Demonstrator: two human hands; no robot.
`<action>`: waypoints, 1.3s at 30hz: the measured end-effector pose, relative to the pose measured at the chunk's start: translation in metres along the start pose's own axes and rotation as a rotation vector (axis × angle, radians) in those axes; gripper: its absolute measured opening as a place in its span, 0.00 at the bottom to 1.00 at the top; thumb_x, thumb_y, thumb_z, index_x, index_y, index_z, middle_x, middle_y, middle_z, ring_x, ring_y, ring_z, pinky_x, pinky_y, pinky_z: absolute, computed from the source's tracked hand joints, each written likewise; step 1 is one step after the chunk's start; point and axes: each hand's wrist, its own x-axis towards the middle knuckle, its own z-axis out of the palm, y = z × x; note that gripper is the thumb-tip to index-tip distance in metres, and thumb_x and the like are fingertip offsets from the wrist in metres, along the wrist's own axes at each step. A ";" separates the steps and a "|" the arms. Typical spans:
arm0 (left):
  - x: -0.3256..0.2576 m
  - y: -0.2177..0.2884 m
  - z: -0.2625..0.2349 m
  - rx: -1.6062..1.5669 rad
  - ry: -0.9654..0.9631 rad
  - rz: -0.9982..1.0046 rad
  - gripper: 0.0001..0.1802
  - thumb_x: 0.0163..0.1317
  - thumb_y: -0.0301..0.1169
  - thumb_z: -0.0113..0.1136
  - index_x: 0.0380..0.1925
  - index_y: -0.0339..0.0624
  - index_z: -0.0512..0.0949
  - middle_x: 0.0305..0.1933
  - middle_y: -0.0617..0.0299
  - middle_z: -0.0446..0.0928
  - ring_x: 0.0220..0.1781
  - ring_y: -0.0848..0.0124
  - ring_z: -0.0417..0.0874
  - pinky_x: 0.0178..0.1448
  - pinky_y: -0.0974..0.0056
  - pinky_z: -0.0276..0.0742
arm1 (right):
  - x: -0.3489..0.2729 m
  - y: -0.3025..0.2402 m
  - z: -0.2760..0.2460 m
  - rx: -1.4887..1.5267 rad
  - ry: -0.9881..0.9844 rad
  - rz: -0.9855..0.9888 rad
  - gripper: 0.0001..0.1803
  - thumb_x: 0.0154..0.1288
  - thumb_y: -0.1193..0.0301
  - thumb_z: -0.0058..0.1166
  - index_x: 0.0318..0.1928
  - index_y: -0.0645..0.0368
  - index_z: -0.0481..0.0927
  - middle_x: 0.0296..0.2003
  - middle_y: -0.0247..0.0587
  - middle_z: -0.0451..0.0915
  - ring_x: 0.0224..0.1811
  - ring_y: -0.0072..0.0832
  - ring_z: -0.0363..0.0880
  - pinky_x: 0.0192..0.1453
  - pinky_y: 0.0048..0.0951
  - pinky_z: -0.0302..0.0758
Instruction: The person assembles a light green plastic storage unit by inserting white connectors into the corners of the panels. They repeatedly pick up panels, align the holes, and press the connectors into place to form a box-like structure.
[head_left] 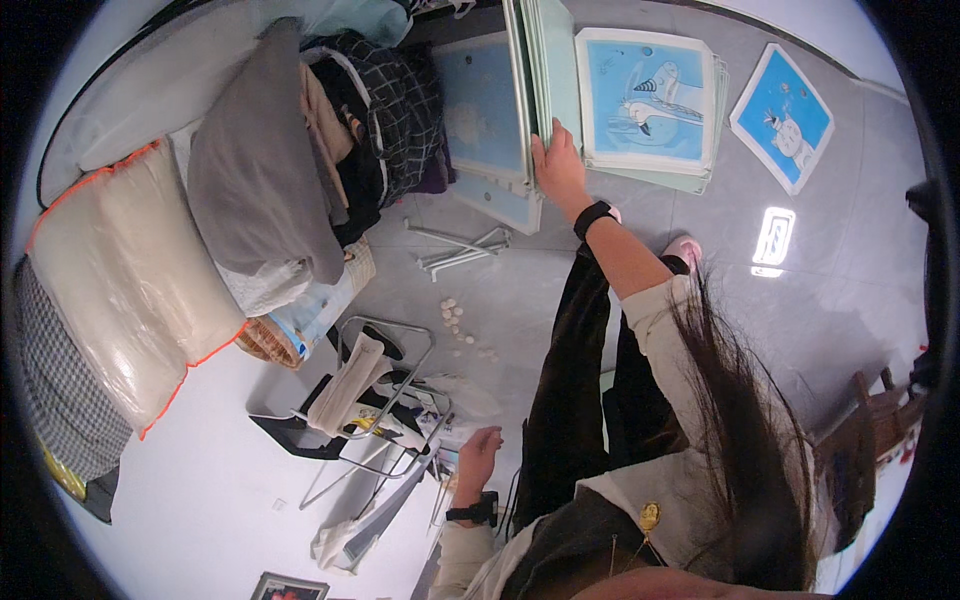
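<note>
My right hand (562,168) grips the edge of a pale green panel (545,95), which stands on edge against several similar panels. Its thumb and fingers are closed on the rim. To its left, panels with blue printed faces (480,105) stand tilted, partly overlapping. Just right of the hand, a stack of square panels lies flat, its top one a blue cartoon bird picture (655,115) with a white border. My left hand (478,458) hangs low near a metal-framed chair (385,400), its fingers loosely apart and holding nothing.
A single blue cat-picture panel (785,120) lies on the grey floor at far right. White metal folding legs (460,245) and small pale round pieces (452,315) are on the floor. Piled clothes (255,165) and a plastic-wrapped bundle (135,285) fill the left. A wooden chair (855,455) stands lower right.
</note>
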 end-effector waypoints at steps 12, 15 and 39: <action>-0.002 -0.010 0.006 -0.020 -0.007 0.009 0.16 0.71 0.36 0.57 0.51 0.36 0.80 0.38 0.58 0.84 0.41 0.71 0.84 0.49 0.67 0.79 | 0.003 0.008 -0.015 -0.038 -0.024 -0.213 0.34 0.72 0.55 0.49 0.67 0.67 0.61 0.60 0.62 0.71 0.58 0.55 0.75 0.55 0.48 0.78; -0.002 -0.010 0.014 -0.079 -0.016 0.004 0.16 0.71 0.36 0.57 0.51 0.36 0.80 0.38 0.57 0.84 0.41 0.71 0.84 0.49 0.67 0.78 | 0.008 0.004 -0.028 -0.051 -0.125 -0.169 0.36 0.68 0.57 0.54 0.67 0.68 0.61 0.58 0.64 0.72 0.55 0.56 0.77 0.55 0.48 0.78; -0.035 0.040 0.026 0.204 -0.043 0.374 0.19 0.71 0.41 0.55 0.48 0.36 0.81 0.37 0.52 0.85 0.40 0.62 0.86 0.47 0.60 0.79 | -0.048 0.063 -0.314 0.766 0.009 0.476 0.12 0.48 0.78 0.57 0.37 0.66 0.77 0.29 0.39 0.77 0.31 0.31 0.78 0.37 0.35 0.77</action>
